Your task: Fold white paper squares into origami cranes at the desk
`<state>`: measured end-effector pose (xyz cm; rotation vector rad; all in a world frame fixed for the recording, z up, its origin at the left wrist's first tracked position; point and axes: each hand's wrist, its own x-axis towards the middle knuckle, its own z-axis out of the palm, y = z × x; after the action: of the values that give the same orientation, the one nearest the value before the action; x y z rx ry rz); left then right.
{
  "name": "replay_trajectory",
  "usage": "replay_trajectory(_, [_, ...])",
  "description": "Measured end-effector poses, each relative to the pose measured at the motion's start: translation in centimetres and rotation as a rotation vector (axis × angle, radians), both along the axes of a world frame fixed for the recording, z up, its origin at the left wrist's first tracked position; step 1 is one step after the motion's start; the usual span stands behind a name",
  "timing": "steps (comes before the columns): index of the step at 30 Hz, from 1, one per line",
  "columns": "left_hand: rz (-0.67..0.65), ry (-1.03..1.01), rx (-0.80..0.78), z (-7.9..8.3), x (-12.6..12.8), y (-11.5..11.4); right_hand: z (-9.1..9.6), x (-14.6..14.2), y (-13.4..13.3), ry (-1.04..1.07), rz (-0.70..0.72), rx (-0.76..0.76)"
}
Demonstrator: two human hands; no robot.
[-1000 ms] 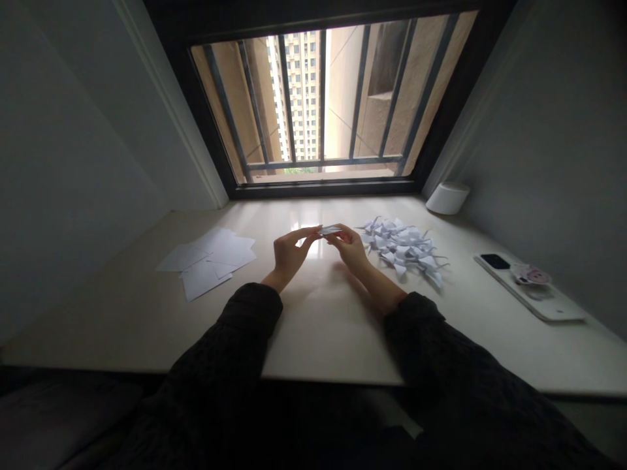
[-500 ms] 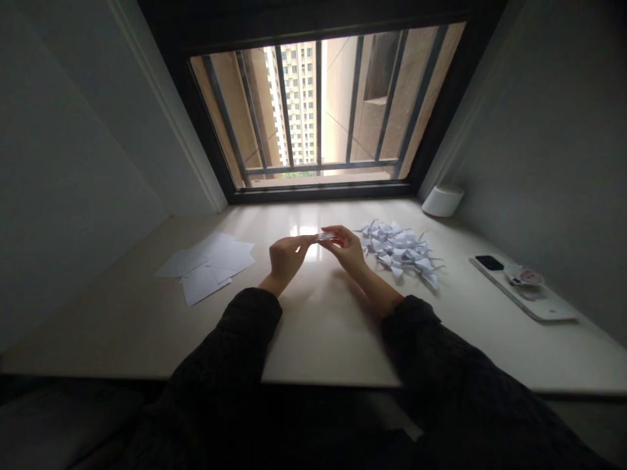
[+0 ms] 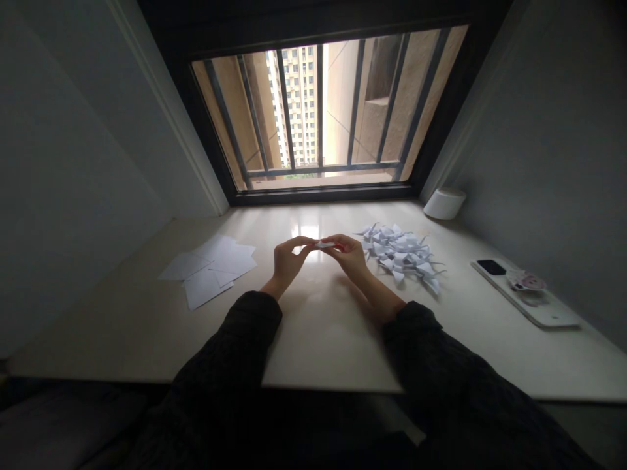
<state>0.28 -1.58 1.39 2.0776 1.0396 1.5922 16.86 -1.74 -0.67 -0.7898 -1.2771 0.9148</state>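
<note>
A small folded piece of white paper [image 3: 324, 244] is pinched between the fingertips of my left hand [image 3: 289, 260] and my right hand [image 3: 351, 255]. Its exact shape is mostly hidden by my fingers. My hands are held over the glossy cream tabletop [image 3: 318, 326]. Just beyond my right hand lies a heap of several folded white paper cranes [image 3: 399, 251]. Dark knit sleeves cover both forearms.
Loose white paper sheets [image 3: 210, 271] lie left of my hands. A phone in a white case [image 3: 526, 294] lies at the right with a round pink-and-white grip on it. A white cylindrical object [image 3: 444, 203] stands by the barred window [image 3: 318, 111].
My fingers have closed in on the folded paper, and both hands sit slightly lower in view. The whole view has shifted a little as my head moved.
</note>
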Motion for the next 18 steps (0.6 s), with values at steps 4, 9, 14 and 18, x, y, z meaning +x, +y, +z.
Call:
replay_trajectory(4, [-0.02, -0.027, -0.016, -0.18, -0.01, 0.05, -0.19, 0.01, 0.04, 0.024, 0.011, 0.01])
replay_trajectory(9, [-0.049, -0.052, -0.03, -0.32, 0.03, 0.02, -0.32, 0.2, 0.19, -0.008, 0.0, -0.019])
replay_trajectory(14, [-0.055, -0.051, -0.03, -0.15, 0.13, -0.17, 0.09, 0.25, -0.05, -0.051, -0.037, -0.04])
replay_trajectory(18, [-0.057, -0.072, -0.033, -0.01, 0.21, -0.33, 0.29, 0.22, -0.18, -0.045, -0.049, -0.058])
